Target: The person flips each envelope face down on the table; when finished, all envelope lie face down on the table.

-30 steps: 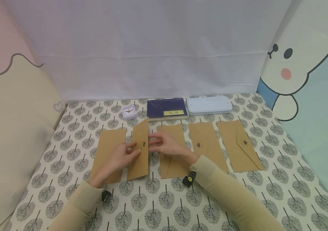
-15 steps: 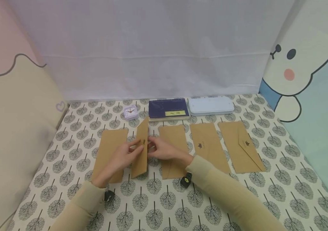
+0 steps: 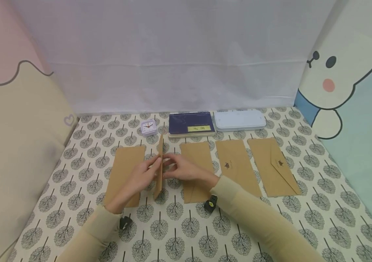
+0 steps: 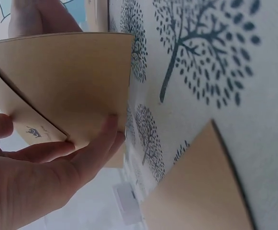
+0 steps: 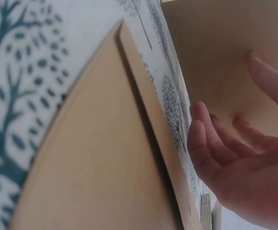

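Observation:
A brown paper envelope stands nearly upright on its long edge between both hands, seen almost edge-on from the head. In the left wrist view, the flap with a small crown print faces my left hand; its fingertips and thumb touch that side of the envelope. My right hand is on the opposite side. The right wrist view shows that hand's thumb and fingertips against the plain face, fingers loosely bent. Another envelope lies flat beside the left hand. One more envelope lies partly under the right hand.
Two further envelopes lie to the right, the outer envelope with its flap up. Along the back stand a small purple clock, a dark blue book and a white case. A tree-patterned cloth covers the table.
The envelope between the hands has tilted up from leaning with its crown print visible to nearly upright. Both hands have shifted slightly with it; the other envelopes stay in place.

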Tool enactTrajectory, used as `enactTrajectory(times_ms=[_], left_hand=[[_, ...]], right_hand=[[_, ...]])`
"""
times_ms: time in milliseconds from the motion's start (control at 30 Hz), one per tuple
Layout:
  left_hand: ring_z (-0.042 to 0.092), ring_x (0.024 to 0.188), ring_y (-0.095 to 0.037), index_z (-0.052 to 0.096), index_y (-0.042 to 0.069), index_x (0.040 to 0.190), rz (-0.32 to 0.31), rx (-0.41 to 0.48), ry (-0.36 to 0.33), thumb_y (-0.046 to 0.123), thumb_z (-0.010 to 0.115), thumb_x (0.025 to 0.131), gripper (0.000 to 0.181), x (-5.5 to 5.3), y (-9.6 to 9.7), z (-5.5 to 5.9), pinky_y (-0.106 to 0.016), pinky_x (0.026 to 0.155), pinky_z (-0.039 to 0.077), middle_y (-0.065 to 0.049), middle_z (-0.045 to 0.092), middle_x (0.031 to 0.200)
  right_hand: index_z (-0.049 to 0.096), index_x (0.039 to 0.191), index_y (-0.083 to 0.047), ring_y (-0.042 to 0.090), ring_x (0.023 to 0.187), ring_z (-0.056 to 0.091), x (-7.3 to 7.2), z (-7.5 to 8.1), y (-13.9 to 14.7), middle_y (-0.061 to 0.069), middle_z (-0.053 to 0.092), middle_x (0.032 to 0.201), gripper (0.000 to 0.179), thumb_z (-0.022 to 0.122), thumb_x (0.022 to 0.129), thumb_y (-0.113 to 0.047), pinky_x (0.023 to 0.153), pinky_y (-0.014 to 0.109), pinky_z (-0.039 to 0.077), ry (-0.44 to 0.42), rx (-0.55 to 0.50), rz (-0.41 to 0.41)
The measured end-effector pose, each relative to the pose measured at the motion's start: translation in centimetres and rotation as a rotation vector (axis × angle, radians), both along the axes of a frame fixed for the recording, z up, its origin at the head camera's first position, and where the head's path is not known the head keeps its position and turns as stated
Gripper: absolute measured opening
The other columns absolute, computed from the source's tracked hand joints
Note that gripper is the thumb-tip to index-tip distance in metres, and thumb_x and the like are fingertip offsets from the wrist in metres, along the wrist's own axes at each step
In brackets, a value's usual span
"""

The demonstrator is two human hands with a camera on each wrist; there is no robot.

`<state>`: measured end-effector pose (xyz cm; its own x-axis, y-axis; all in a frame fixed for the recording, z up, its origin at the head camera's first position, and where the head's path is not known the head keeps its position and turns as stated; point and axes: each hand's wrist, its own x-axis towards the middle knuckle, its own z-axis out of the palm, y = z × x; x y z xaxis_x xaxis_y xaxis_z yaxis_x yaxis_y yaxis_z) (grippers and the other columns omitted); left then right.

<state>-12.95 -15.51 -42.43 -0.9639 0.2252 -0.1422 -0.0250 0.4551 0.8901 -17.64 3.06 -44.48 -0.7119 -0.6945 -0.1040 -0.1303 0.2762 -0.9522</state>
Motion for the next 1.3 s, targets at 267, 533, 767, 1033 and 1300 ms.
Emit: enactTrajectory(times_ms=[267, 533, 767, 1033, 1300], left_hand=[[0.058, 0.109, -0.034, 0.043, 0.004, 0.141, 0.016, 0.069, -0.041, 0.061, 0.031, 0.096, 0.074, 0.2, 0.1, 0.3, -0.042, 0.085, 0.051, -0.021, 0.052, 0.131], [0.054, 0.115, -0.035, 0.045, -0.005, 0.136, 0.053, 0.22, -0.023, 0.046, 0.03, 0.103, 0.063, 0.5, 0.0, 0.9, -0.044, 0.089, 0.049, -0.022, 0.052, 0.132], [0.057, 0.109, -0.036, 0.052, -0.008, 0.128, 0.095, 0.397, -0.021, 0.036, 0.037, 0.104, 0.052, 0.9, -0.3, 1.4, -0.043, 0.086, 0.051, -0.024, 0.055, 0.123], [0.062, 0.095, -0.026, 0.048, -0.006, 0.132, 0.158, 0.49, -0.047, 0.019, 0.041, 0.103, 0.039, 0.9, -1.2, 1.7, -0.04, 0.079, 0.054, -0.025, 0.055, 0.118], [0.06, 0.091, -0.02, 0.04, 0.01, 0.144, 0.278, 0.36, -0.028, 0.012, 0.049, 0.099, 0.045, 1.1, -2.2, 1.2, -0.035, 0.082, 0.051, -0.021, 0.058, 0.116]], right_hand=[[0.04, 0.133, -0.011, 0.02, 0.086, 0.066, 0.3, 0.2, -0.1, 0.022, 0.05, 0.13, 0.064, 0.077, 0.081, -0.011, 0.077, 0.03, 0.053, -0.039, -0.058, -0.025], [0.036, 0.132, -0.018, 0.02, 0.082, 0.066, 0.7, 0.5, -0.2, 0.023, 0.042, 0.134, 0.065, 0.078, 0.081, -0.018, 0.074, 0.031, 0.054, -0.049, -0.025, -0.093], [0.032, 0.135, -0.02, 0.018, 0.087, 0.066, 0.8, 0.5, 0.0, 0.024, 0.039, 0.135, 0.071, 0.078, 0.081, -0.018, 0.074, 0.031, 0.054, -0.053, -0.037, -0.127], [0.037, 0.139, -0.016, 0.02, 0.087, 0.065, 0.9, 0.4, 0.5, 0.018, 0.045, 0.131, 0.078, 0.082, 0.076, -0.015, 0.072, 0.03, 0.054, -0.008, 0.009, -0.155], [0.045, 0.137, -0.012, 0.021, 0.09, 0.064, 0.8, 0.3, 1.0, 0.014, 0.05, 0.126, 0.075, 0.082, 0.073, -0.007, 0.071, 0.028, 0.054, 0.027, 0.065, -0.199]])
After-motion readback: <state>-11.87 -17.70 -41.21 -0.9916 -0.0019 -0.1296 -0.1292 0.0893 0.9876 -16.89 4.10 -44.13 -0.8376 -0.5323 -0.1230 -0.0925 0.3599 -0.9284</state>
